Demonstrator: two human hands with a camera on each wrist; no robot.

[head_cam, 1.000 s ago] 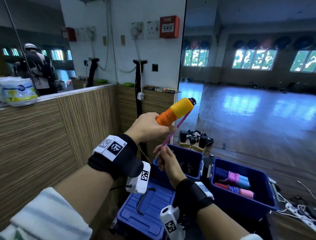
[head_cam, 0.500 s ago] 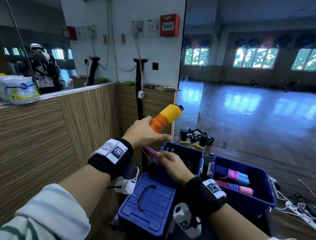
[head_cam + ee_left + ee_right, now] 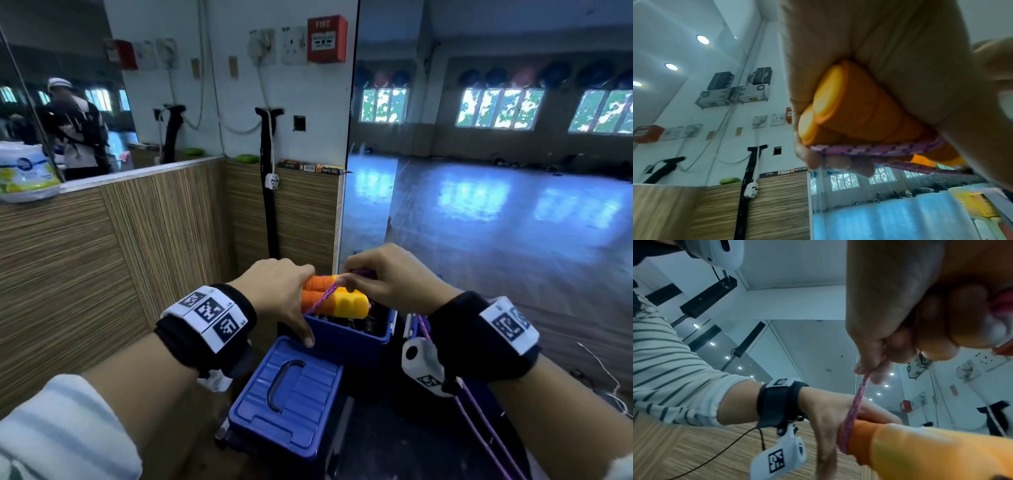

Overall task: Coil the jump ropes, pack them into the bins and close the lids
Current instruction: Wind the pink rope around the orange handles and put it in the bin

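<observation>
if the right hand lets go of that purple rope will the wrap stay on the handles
Probably not. The braided purple rope looks floppy: it bends across the orange handles and hangs slack below the right hand. Only one turn shows, so it would likely unwind unless the left hand pins it.

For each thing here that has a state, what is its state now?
Left hand: grips both orange handles together.
Right hand: pinches the purple rope, which crosses the handles.
Rear blue bin: open.
Front blue bin: lid on.

The red alarm box point(image 3: 327, 39) on the white wall reads "FIRE"; its smaller print is illegible.
</observation>
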